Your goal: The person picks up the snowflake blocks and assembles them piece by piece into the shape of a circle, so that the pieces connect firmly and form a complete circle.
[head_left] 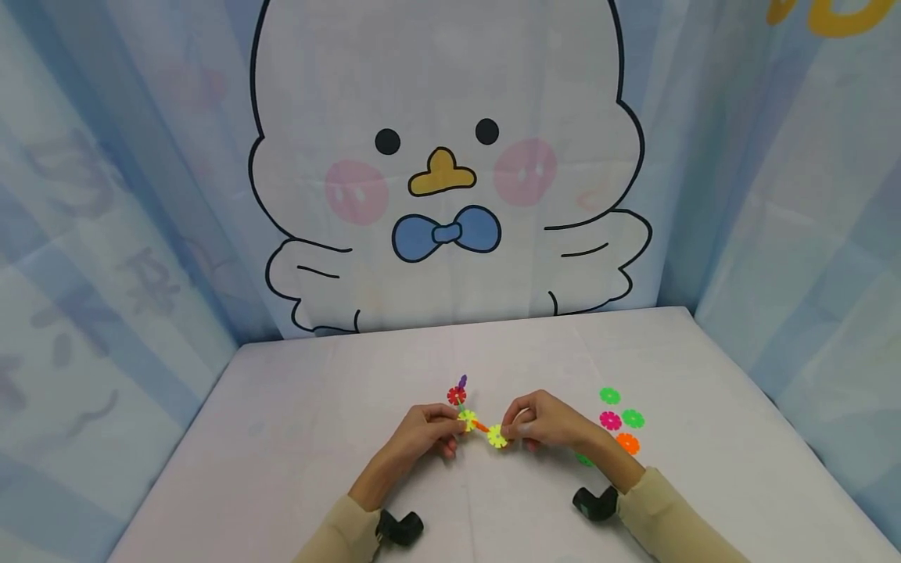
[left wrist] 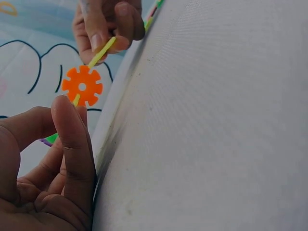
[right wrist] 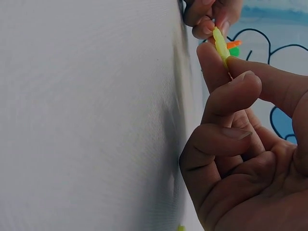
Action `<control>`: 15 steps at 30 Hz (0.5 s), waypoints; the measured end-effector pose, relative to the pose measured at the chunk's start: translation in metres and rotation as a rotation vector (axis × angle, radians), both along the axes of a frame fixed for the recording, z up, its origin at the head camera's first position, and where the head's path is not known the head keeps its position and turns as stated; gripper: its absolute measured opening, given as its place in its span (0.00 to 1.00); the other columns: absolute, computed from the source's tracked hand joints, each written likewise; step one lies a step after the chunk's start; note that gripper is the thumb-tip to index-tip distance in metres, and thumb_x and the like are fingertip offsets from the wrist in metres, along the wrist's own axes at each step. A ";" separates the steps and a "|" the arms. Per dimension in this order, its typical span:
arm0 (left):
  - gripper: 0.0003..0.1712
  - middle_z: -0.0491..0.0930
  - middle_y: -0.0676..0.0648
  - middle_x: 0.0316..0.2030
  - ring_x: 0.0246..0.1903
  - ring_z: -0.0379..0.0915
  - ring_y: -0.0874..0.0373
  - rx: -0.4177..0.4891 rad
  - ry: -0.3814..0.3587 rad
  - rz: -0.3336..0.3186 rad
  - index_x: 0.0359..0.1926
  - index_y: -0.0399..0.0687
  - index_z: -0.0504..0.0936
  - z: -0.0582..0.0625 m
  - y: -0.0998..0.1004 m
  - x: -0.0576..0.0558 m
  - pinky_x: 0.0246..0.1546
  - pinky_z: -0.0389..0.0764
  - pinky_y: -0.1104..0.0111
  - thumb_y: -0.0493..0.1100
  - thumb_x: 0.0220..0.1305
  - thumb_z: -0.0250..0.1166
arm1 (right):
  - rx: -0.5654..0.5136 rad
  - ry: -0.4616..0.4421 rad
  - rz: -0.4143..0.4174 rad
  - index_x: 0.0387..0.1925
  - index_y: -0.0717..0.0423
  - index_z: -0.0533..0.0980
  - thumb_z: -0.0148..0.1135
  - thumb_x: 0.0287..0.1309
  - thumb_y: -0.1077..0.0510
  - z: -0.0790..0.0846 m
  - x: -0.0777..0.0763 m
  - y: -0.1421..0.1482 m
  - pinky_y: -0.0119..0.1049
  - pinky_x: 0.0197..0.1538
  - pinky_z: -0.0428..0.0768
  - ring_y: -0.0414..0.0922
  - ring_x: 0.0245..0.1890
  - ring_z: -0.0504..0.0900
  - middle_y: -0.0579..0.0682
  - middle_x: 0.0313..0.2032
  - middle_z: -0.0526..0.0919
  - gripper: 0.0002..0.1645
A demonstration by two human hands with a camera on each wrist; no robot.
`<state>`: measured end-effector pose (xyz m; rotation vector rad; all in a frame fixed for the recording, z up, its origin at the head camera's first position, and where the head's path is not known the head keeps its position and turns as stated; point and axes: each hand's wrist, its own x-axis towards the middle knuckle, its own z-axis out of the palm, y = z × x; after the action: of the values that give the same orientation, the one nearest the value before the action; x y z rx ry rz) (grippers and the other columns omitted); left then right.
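Observation:
Both hands hold one chain of interlocked notched plastic discs above the table. My left hand [head_left: 425,428] pinches a yellow disc [head_left: 468,421] between thumb and fingers. At the chain's right end, my right hand [head_left: 547,418] pinches another yellow disc [head_left: 497,436]. An orange disc [left wrist: 82,86] links these two, slotted into both; it shows edge-on in the head view. Beyond the left hand, the chain runs on through a green piece, a red disc [head_left: 456,396] and a purple disc [head_left: 462,381]. In the right wrist view, the yellow disc [right wrist: 221,45] appears edge-on between thumb and index finger.
Right of the right hand lie several loose discs: green [head_left: 609,396], another green [head_left: 633,418], pink [head_left: 610,421] and orange [head_left: 627,444]. One green disc [head_left: 584,460] is partly hidden under the right forearm. The white table [head_left: 317,407] meets a printed curtain [head_left: 450,289] behind.

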<state>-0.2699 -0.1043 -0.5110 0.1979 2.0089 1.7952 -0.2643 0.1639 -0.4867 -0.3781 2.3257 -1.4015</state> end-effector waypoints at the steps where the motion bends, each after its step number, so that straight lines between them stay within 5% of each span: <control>1: 0.17 0.86 0.50 0.31 0.22 0.78 0.64 0.001 -0.004 0.001 0.52 0.34 0.82 0.000 0.000 0.000 0.28 0.85 0.74 0.42 0.71 0.70 | 0.000 0.002 0.001 0.40 0.59 0.84 0.74 0.64 0.56 0.000 0.000 0.000 0.30 0.26 0.70 0.40 0.19 0.73 0.48 0.26 0.88 0.10; 15: 0.16 0.84 0.52 0.28 0.22 0.77 0.65 0.006 0.000 0.000 0.51 0.33 0.82 0.002 0.000 0.001 0.27 0.84 0.74 0.41 0.70 0.71 | -0.023 -0.006 0.009 0.42 0.61 0.86 0.73 0.65 0.56 0.000 0.002 -0.003 0.29 0.26 0.71 0.39 0.20 0.73 0.52 0.30 0.91 0.11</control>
<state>-0.2689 -0.1041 -0.5091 0.2004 2.0033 1.8017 -0.2625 0.1606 -0.4866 -0.3901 2.3016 -1.4248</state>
